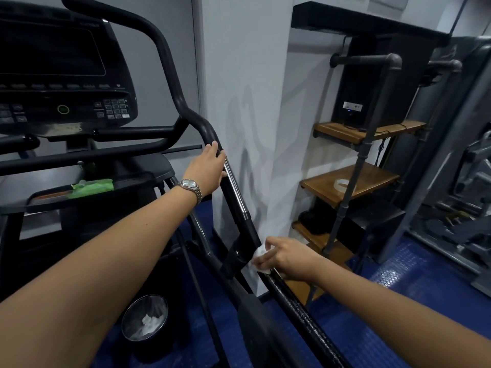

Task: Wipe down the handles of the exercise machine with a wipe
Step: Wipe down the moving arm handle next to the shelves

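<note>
Our left hand [210,168] sits high on the black handrail [236,197], fingers curled over the bar, and lower down that same handrail our right hand [288,257] pinches a crumpled white wipe [258,257] against it.

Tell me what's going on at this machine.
A person is wiping down the side handrail of the exercise machine. The left hand holds the rail higher up, near the bend, while the right hand presses a white wipe against its lower stretch. A green wipe pack lies on the tray, and a bin on the floor holds crumpled white wipes.
</note>
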{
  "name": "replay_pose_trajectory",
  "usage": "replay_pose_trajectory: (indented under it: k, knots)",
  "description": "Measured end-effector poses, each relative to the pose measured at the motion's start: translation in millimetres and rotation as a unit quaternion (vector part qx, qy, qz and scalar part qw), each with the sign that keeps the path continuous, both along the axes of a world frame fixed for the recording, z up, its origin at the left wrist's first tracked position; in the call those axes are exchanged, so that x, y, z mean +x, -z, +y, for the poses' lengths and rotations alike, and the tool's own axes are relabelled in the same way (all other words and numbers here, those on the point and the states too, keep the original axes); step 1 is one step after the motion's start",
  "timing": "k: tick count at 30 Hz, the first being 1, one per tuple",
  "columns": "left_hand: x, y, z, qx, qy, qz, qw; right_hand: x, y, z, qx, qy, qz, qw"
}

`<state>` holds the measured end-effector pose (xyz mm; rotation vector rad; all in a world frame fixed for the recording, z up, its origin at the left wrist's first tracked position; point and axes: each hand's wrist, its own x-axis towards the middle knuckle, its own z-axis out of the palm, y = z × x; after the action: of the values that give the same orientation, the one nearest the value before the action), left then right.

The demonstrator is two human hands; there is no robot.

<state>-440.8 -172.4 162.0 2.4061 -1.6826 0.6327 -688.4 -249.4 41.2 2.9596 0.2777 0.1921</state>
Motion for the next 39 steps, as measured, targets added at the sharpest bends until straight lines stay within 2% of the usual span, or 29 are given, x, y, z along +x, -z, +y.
replay_pose_trajectory:
  k: [6, 12, 14, 16, 18, 20, 25, 29, 32, 36, 39]
  knots:
    - [-20.3, 9.1, 4.1, 0.002, -0.011, 0.04, 0.999, 13.7, -4.0, -0.9, 0.039, 0.055, -0.109, 0.992]
    - [-27.3, 25.9, 18.4, 0.028, 0.046, 0.025, 0.998, -4.0, 15.3, -7.1, 0.127, 0.064, -0.068, 0.987]
    - [-24.5, 27.9, 21.6, 0.03, 0.061, 0.028, 0.997, 2.8, 14.1, -8.4, 0.19, 0.099, -0.12, 0.969]
    - [-21.3, 29.4, 22.7, 0.025, 0.07, 0.034, 0.997, 14.1, 14.0, -6.9, 0.269, 0.155, -0.202, 0.929]
    - [-18.6, 30.9, 22.7, 0.019, 0.073, 0.038, 0.996, 21.3, 17.7, -3.0, 0.338, 0.189, -0.244, 0.889]
    - [-17.8, 32.9, 22.3, 0.014, 0.075, 0.042, 0.996, 15.5, 24.2, 3.3, 0.384, 0.205, -0.244, 0.866]
    - [-14.0, 37.7, 20.1, -0.005, 0.082, 0.055, 0.995, -11.8, 40.4, 7.0, 0.453, 0.247, -0.164, 0.841]
    - [-14.6, 40.4, 18.9, -0.014, 0.096, 0.058, 0.994, 9.1, 26.7, 10.8, 0.457, 0.246, -0.218, 0.827]
    - [-14.6, 41.3, 19.3, -0.015, 0.096, 0.054, 0.994, 24.4, 16.3, 16.2, 0.49, 0.241, -0.268, 0.794]
    - [-14.1, 42.3, 18.4, -0.019, 0.099, 0.059, 0.993, 8.5, 28.5, 18.3, 0.469, 0.263, -0.231, 0.811]
    - [-13.9, 41.9, 18.8, -0.015, 0.095, 0.057, 0.994, 1.3, 32.3, 16.2, 0.477, 0.273, -0.2, 0.811]
